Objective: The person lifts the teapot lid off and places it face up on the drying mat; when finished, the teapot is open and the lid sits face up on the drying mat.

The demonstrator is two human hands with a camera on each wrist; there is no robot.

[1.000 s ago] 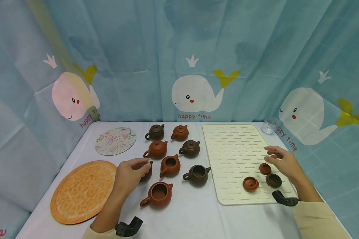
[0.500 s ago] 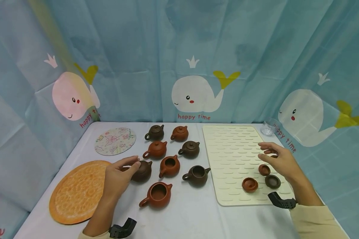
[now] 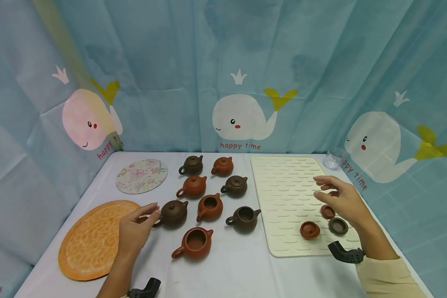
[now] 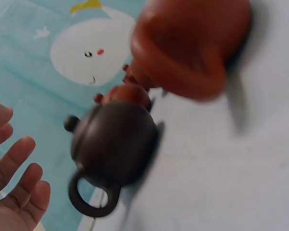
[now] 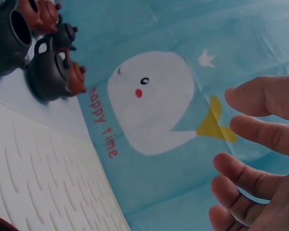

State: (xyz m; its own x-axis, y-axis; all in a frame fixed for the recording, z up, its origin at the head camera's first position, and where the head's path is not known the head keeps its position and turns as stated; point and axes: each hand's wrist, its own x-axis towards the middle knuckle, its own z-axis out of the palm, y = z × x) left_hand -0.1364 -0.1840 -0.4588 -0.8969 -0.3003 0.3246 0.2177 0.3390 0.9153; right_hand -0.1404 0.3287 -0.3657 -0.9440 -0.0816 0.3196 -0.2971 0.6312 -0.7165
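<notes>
Head view: left hand beside the lidded teapot, right hand near the lids, both loose, empty; you're probably mid-lidding, so pinch one next.

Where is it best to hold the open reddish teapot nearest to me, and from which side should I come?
Probably by its loop handle, coming from the near left with the left hand. The teapot stands upright, its handle pointing that way and its spout pointing to the far right.
</notes>
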